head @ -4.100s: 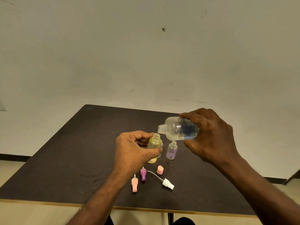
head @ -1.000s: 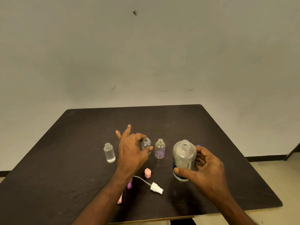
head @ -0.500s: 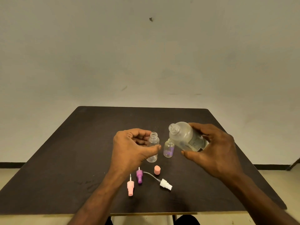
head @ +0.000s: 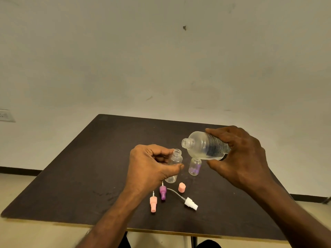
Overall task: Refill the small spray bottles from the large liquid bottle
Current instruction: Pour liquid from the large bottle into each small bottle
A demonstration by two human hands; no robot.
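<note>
Clearly the risk sits at the 2 open necks. The right hand (head: 238,158) grips the large liquid bottle (head: 206,146), tipped almost flat with its uncapped mouth pointing toward 9 o'clock, just above and beside the mouth of the clear spray bottle (head: 174,164) that the left hand (head: 150,167) holds by the body, lifted slightly and leaning. That small neck is narrow, so I judge that a quick tilt would send liquid down the outside and over the left fingers onto the dark worktop (head: 89,167). A lean in the small bottle makes the target smaller again. Directly under the large bottle stands a purple-tinted spray bottle (head: 194,166), open too; a dropped elbow or a low sweep could knock it over or dribble into it. At 6 o'clock from the hands lie a pink spray head (head: 153,204), a purple spray head (head: 163,192), a pink cap (head: 181,187) and a white pump with its dip tube (head: 191,205), all in the path of any runoff.
</note>
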